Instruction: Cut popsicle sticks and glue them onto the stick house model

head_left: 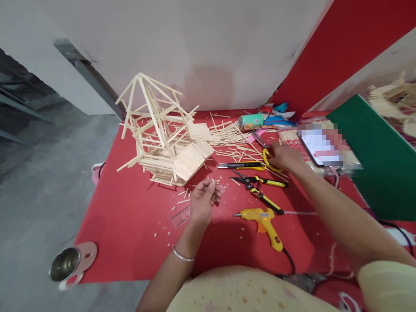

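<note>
My left hand (203, 201) is over the middle of the red table, thumb and fingers pinched together. A pale speck shows at its fingertips, too small to name. Just beyond it stands a model pavilion of thin wooden sticks (159, 135), with an open-framed pointed roof and a slatted base. My right hand (287, 157) has its fingers closed around the yellow handles of a pair of scissors (266, 155), whose blades point away toward the loose sticks (229, 136). Left of the scissors lies a utility knife (244, 165). Yellow-and-black pliers (260, 190) lie nearer me.
A yellow glue gun (261, 216) lies near the front edge, its cord trailing off. A clear ruler (181, 216) and stick scraps are left of it. A metal cup (70, 263) stands at the left corner. Behind are a green can (251, 121) and a phone (318, 147); a green board (379, 163) leans right.
</note>
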`<state>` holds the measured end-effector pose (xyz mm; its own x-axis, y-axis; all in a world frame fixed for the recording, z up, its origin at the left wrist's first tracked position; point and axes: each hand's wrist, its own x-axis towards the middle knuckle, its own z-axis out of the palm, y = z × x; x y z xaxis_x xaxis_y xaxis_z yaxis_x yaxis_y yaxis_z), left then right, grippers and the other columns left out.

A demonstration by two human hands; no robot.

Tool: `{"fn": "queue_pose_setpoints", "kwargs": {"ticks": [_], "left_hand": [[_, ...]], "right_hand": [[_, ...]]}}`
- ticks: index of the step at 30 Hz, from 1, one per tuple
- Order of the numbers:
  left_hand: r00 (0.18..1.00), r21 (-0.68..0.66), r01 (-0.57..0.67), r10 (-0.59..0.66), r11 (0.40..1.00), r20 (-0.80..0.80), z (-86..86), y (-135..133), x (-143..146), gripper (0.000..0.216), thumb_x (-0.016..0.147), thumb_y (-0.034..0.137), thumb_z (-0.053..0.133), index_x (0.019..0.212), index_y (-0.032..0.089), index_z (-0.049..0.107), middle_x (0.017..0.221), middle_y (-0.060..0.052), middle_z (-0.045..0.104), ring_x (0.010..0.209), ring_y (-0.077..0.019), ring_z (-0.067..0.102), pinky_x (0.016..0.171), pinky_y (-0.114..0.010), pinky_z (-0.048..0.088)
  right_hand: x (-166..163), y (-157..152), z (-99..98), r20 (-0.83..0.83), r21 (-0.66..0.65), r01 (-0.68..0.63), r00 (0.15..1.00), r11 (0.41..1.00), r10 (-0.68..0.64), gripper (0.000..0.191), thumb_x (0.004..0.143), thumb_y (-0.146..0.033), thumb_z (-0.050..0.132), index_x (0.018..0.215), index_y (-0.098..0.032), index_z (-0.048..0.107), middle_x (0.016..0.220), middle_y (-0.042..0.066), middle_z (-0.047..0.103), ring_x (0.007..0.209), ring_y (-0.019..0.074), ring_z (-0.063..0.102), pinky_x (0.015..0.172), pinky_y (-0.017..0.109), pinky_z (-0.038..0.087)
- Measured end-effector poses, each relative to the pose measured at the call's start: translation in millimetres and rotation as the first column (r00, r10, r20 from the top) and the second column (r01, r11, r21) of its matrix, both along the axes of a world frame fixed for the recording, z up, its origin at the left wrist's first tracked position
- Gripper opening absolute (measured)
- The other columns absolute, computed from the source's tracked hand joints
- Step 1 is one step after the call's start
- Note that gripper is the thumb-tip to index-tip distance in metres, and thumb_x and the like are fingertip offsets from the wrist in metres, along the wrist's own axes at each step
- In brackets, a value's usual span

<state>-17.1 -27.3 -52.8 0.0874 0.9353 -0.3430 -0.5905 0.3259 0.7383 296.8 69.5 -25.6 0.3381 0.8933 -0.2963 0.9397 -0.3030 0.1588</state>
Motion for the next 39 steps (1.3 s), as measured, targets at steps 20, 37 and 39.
{"fn": "queue_pose_setpoints", "kwargs": {"ticks": [20, 37, 39], "left_hand": [[0.975, 0.246, 0.102, -0.048, 0.964, -0.216, 4.2, -16, 2, 0.027, 0.083, 0.042, 0.074, 0.089, 0.018, 0.063, 0.069, 0.000, 0.065, 0.054, -0.0101, 0.056, 0.053, -0.022, 0.047], [0.899, 0.244, 0.193, -0.072, 0.950, -0.432, 23.3, -12, -18, 0.015, 0.075, 0.030, 0.076, 0.080, 0.017, 0.070, 0.062, -0.001, 0.064, 0.053, -0.0131, 0.057, 0.054, -0.024, 0.047], [0.906, 0.224, 0.215, -0.108, 0.951, -0.409, 20.6, -12, -17, 0.018, 0.077, 0.033, 0.076, 0.077, 0.017, 0.068, 0.062, -0.002, 0.064, 0.051, -0.0122, 0.056, 0.053, -0.024, 0.046]], "right_hand": [[-134, -150, 35.5, -0.500, 0.319, -0.286, 0.759, 0.903, 0.417, 0.061, 0.088, -0.064, 0.057, 0.135, -0.025, 0.053, 0.122, 0.012, 0.064, 0.105, 0.0290, 0.064, 0.088, 0.039, 0.048], [-139, -153, 37.6, -0.468, 0.267, -0.367, 0.759, 0.891, 0.453, 0.053, 0.092, -0.061, 0.053, 0.128, -0.023, 0.057, 0.111, 0.013, 0.071, 0.099, 0.0279, 0.068, 0.079, 0.033, 0.046], [-138, -154, 36.1, -0.480, 0.262, -0.364, 0.755, 0.894, 0.448, 0.044, 0.095, -0.057, 0.050, 0.121, -0.022, 0.059, 0.097, 0.010, 0.073, 0.086, 0.0254, 0.070, 0.070, 0.030, 0.043]]}}
